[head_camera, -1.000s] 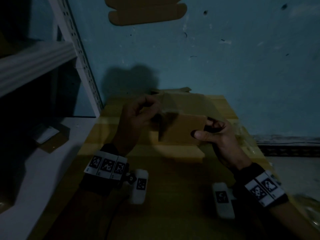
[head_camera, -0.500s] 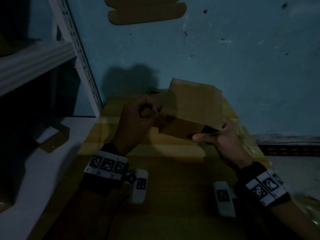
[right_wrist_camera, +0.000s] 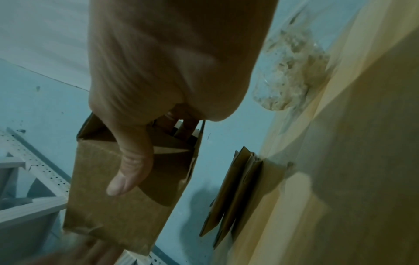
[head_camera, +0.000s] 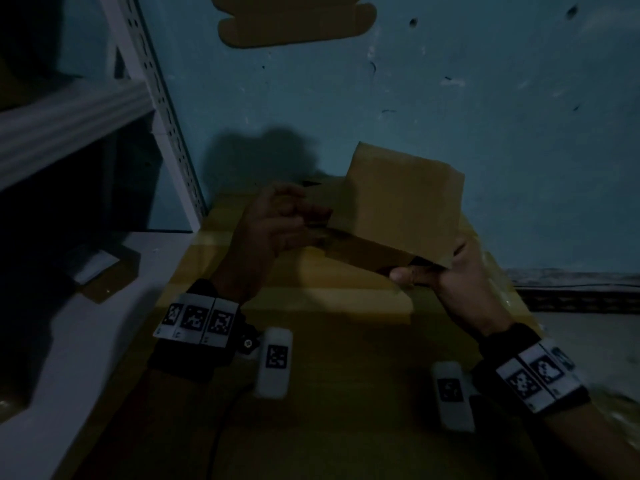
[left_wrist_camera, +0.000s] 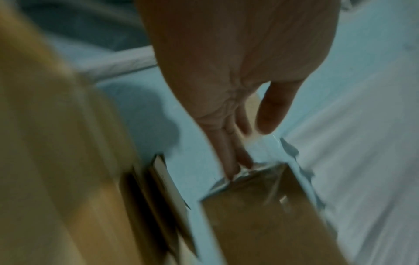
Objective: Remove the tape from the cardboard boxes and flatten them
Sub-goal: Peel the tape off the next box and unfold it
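The small cardboard box is held up in the air above the worktop, tilted, between both hands; the right hand clamps its near lower corner, thumb across one face and fingers inside the open end; the left hand pinches a strip of clear tape at the box's other end. The likely trouble is the tape tearing short and leaving a strip on the seam, if it is pulled at a sharp angle; a hard tug could also twist the box out of the right hand's corner hold, or rip the cardboard's surface; the dim light makes the tape's edge hard to follow.
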